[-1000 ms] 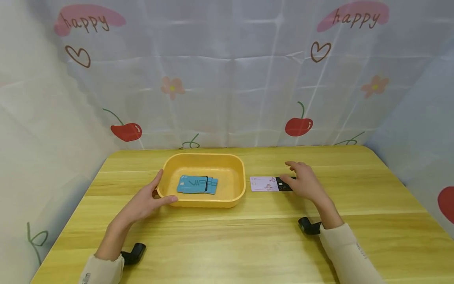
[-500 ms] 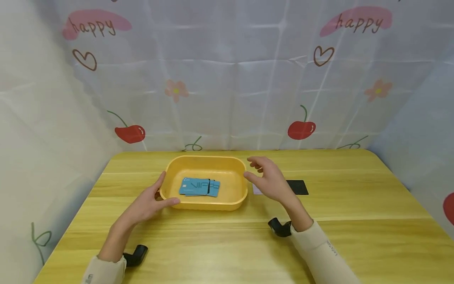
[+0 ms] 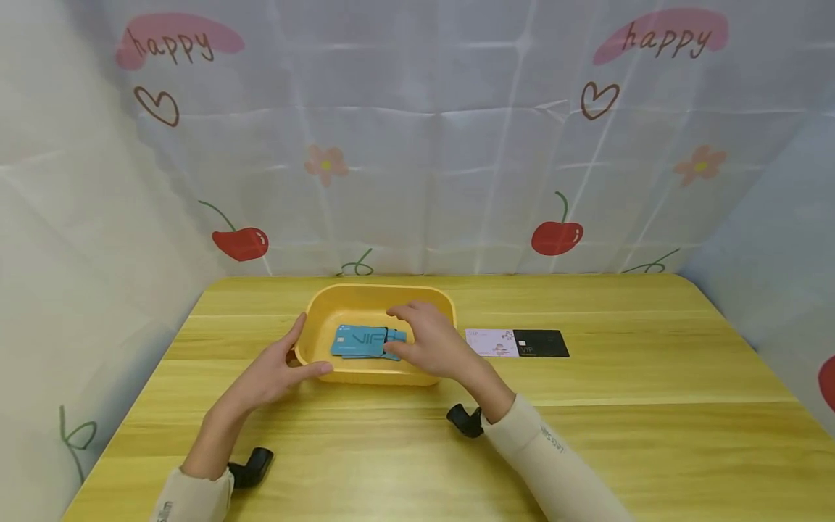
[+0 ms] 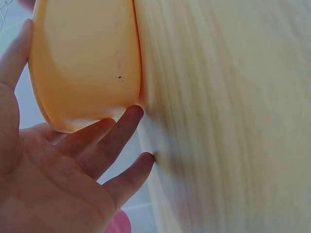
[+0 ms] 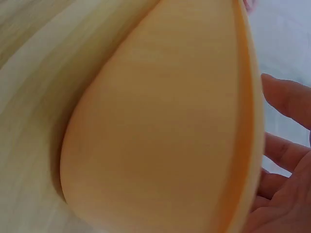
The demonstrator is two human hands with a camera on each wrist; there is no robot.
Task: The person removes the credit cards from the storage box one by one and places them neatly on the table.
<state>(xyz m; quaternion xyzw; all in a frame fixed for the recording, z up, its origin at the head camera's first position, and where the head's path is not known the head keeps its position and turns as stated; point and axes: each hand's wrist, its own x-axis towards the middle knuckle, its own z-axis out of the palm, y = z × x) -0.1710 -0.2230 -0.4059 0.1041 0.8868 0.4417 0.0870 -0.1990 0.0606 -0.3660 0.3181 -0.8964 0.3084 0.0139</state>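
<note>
A yellow plastic tray (image 3: pixel 365 378) sits on the wooden table, with several overlapping blue VIP cards (image 3: pixel 360 341) inside. At its left end my left hand (image 3: pixel 267 373) holds the tray, thumb along the front rim and fingers at the end wall. The left wrist view shows the fingertips of this left hand (image 4: pixel 82 160) against the tray's outer wall (image 4: pixel 92 63). Over the right part of the tray is my right hand (image 3: pixel 433 341), thumb and index apart, thumb tip right at the cards' right end. In the right wrist view the tray wall (image 5: pixel 155 116) partly hides the right hand's fingers (image 5: pixel 289 99).
Right of the tray, a pale pink card (image 3: pixel 489 342) and a black VIP card (image 3: pixel 543 344) lie side by side on the table (image 3: pixel 391 449). A white patterned curtain (image 3: pixel 424 181) stands behind the table's far edge.
My right hand has moved left from the pink and black cards, past the tray's right rim, to over the blue cards. My left hand has stayed on the tray.
</note>
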